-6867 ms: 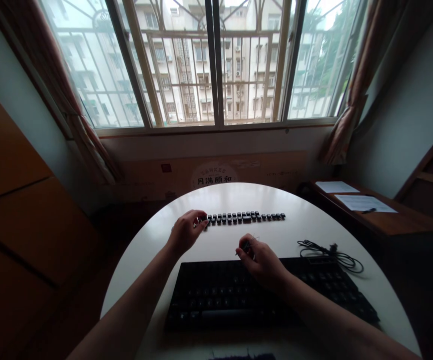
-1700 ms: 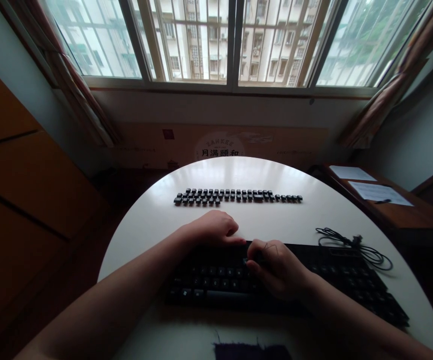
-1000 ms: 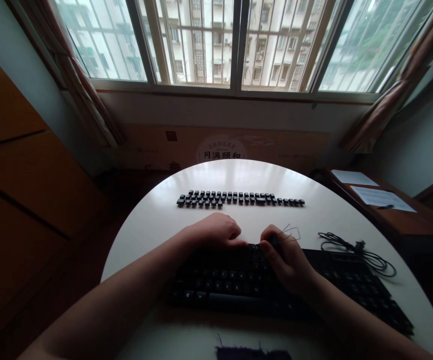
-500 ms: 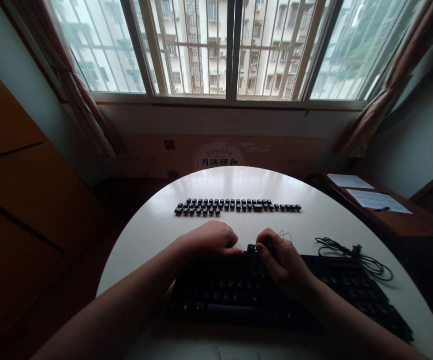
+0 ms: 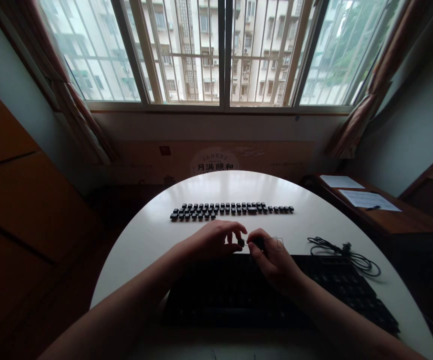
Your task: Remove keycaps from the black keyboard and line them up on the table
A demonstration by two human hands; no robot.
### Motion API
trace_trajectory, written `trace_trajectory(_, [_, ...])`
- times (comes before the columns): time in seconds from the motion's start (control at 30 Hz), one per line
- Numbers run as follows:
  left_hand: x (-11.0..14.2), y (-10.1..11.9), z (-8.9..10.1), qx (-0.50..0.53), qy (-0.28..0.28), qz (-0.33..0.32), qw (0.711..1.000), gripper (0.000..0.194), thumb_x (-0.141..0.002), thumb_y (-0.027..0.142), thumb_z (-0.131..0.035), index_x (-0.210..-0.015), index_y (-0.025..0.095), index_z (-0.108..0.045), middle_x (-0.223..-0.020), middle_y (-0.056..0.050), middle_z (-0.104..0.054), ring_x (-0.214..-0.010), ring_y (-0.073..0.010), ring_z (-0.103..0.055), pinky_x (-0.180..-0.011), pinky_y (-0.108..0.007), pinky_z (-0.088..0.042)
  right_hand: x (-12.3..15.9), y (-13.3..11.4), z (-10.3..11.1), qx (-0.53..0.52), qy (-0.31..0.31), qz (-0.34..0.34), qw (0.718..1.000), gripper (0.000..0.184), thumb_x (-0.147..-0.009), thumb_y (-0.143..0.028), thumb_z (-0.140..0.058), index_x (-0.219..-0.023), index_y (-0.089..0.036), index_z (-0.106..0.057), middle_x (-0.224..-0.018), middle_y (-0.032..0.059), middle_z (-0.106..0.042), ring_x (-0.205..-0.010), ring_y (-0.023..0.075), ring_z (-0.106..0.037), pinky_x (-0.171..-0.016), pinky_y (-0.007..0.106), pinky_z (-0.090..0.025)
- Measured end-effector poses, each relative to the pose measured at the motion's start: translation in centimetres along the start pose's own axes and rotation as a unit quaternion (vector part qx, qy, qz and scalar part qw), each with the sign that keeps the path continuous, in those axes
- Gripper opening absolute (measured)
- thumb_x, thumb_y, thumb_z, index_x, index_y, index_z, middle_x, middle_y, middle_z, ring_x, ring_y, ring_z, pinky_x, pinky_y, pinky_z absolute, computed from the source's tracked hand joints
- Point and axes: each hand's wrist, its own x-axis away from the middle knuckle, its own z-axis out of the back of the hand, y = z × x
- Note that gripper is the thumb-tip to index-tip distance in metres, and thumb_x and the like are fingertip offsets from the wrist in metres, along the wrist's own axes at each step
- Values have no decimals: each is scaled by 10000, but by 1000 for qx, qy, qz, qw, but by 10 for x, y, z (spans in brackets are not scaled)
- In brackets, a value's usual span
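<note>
My right hand is closed around a keycap puller, whose thin wire loops stick out past the back of the hand. At the puller's other end, just beyond my right fingertips, sits a black keycap. My left hand is beside it, thumb and fingers apart around the keycap; the thumb lies close under it, and contact is hard to tell. Under both hands lies a black keyboard, its keys dark and partly covered by my forearms. Loose keycaps stand in rows beyond my hands.
The round white table carries everything. A coiled black cable lies by the keyboard's right back corner. At right, a brown desk holds paper sheets and a pen. A barred window is ahead.
My right hand has lifted the keycap off the keyboard with the puller and moved it up. My left hand has risen from the keyboard edge, fingers spreading around the keycap.
</note>
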Motion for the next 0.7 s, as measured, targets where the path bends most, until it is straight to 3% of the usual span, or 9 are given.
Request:
trace_trajectory(0.13, [0,-5,-4,-3,17,9,1000,277,-851,218,-680,-1117,222,-603,-965,1,-711,-689,-104,-630,-684,-230,-484,-1,-1,0,-7,-6,-4,1000,98,-958,-262,-468,-983,-199,-539,-680,-33,-517,-549,118,-459,-533,238,-361])
trace_trajectory(0.37, [-3,-11,-10,-10,31,26,999,353,-836,193,-692,-1160,218,-557,-942,-3,-702,-727,-118,-626,-665,-229,-481,-2,-2,0,6,2,-19,1000,93,-950,-251,-470,-971,-195,-540,-690,-28,-526,-543,116,-458,-541,242,-374])
trace_trajectory(0.7, [-1,-10,-6,13,35,21,999,303,-832,180,-690,-1117,213,-594,-917,-2,-685,-700,-107,-608,-648,-220,-488,-2,0,-2,19,25,-20,999,86,-940,-231,-475,-969,-195,-549,-712,-18,-555,-578,129,-506,-575,248,-398])
